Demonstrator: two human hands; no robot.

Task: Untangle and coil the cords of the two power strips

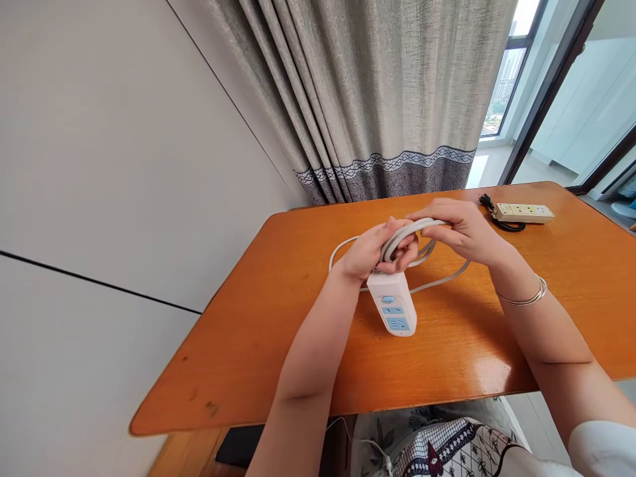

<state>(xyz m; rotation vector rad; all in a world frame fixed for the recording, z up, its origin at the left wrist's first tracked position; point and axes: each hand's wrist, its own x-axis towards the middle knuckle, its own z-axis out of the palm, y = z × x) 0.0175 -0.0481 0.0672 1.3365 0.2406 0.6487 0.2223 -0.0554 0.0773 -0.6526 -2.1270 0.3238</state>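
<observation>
My left hand (377,248) is closed round several loops of a white power cord (410,232), above the middle of the table. Just below that hand, a white power strip (394,305) with light blue sockets and a switch points towards me, its far end partly behind my fingers. On the right, my right hand (460,228) pinches the same loops between thumb and fingers. More of the cord lies in loose curves on the table behind and beside the hands. The cord's plug is not visible.
The orange-brown wooden table (263,318) has rounded corners. At its far right lies a second, cream power strip (524,212) with a black cord and plug (485,200). A grey curtain (397,86) hangs behind, and a pale wall (99,165) stands at left.
</observation>
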